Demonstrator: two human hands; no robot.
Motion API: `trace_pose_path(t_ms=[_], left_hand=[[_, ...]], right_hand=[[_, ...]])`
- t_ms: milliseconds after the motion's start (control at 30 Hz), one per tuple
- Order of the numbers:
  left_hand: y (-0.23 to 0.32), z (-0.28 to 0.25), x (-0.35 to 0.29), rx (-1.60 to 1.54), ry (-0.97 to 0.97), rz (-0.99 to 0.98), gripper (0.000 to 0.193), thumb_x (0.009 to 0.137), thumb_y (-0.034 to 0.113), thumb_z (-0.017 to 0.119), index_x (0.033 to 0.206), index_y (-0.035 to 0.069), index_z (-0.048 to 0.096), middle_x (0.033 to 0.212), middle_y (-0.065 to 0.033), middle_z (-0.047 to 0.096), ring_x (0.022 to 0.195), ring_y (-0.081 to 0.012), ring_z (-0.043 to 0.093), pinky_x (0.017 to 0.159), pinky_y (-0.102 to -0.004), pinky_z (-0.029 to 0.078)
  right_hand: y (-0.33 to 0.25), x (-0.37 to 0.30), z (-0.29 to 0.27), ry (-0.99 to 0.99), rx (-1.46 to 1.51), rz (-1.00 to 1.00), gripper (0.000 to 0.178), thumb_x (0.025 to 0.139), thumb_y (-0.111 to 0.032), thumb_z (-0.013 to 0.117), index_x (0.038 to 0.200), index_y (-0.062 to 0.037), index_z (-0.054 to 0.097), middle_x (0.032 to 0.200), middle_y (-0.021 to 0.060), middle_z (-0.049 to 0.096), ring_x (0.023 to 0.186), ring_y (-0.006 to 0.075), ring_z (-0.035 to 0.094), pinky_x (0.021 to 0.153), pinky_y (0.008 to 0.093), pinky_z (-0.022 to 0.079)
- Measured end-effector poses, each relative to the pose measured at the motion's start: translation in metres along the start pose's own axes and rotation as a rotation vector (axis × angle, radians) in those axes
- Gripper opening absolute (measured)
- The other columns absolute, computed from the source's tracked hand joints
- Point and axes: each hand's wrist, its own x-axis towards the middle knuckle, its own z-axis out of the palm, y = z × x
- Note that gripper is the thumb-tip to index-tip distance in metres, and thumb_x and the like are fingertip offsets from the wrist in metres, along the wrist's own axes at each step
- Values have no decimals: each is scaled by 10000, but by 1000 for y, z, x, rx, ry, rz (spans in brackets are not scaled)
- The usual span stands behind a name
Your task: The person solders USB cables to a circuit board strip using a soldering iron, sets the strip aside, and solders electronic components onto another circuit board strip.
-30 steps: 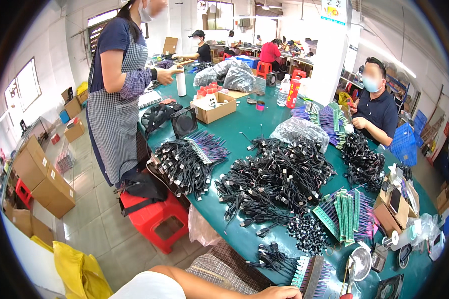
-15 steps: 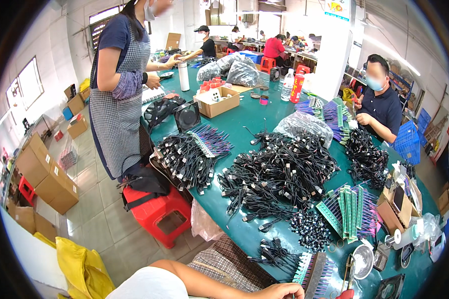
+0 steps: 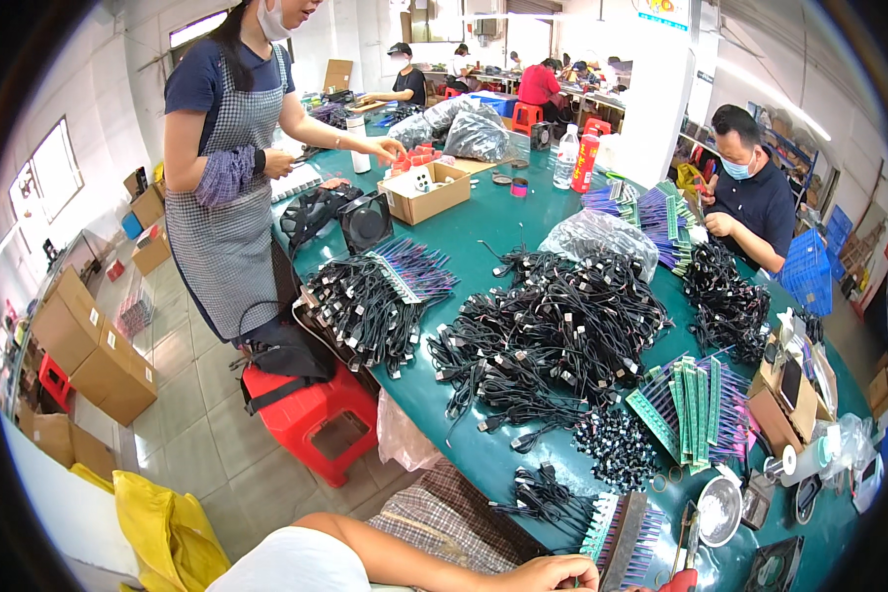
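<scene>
My left hand (image 3: 553, 572) is at the lower edge, fingers curled and pressed together. Something small and dark shows at its fingertips, too little to name. Just right of it stand a green circuit board strip (image 3: 598, 528) and a dark bar (image 3: 624, 545), with blue-purple wires (image 3: 646, 548) sticking out beyond. Black cables (image 3: 548, 503) with plugs lie above my hand. A red-handled tool (image 3: 681, 580) is at the lower edge, right of the bar. My right hand cannot be made out.
A large heap of black USB cables (image 3: 553, 335) covers the table's middle. Green board strips (image 3: 696, 414) lie right, near a metal bowl (image 3: 718, 511). A standing co-worker (image 3: 232, 178) is left, beside a red stool (image 3: 316, 414); another person (image 3: 750, 197) sits right.
The standing co-worker has leaned in, with one hand now reaching to the red pieces at the open cardboard box. The seated person's head has lowered. My left hand has barely shifted.
</scene>
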Motion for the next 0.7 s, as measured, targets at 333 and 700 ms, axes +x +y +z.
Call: trace_pose_path(t_ms=[333, 700], left_hand=[[8, -9, -2, 122, -16, 42, 176, 962, 193, 762, 969, 32, 690, 927, -89, 664, 840, -222, 668, 734, -362, 524], [4, -16, -1, 481, -113, 338, 137, 986, 185, 722, 999, 58, 670, 909, -95, 635, 781, -299, 671, 658, -391, 550]], right_hand=[[4, -3, -7, -25, 11, 64, 616, 932, 187, 648, 1458, -72, 458, 1236, 103, 623, 1066, 187, 628, 953, 357, 557], [-9, -8, 12, 43, -56, 25, 497, 915, 104, 690, 1352, -37, 500, 1173, 95, 610, 964, 177, 637, 794, 322, 547]])
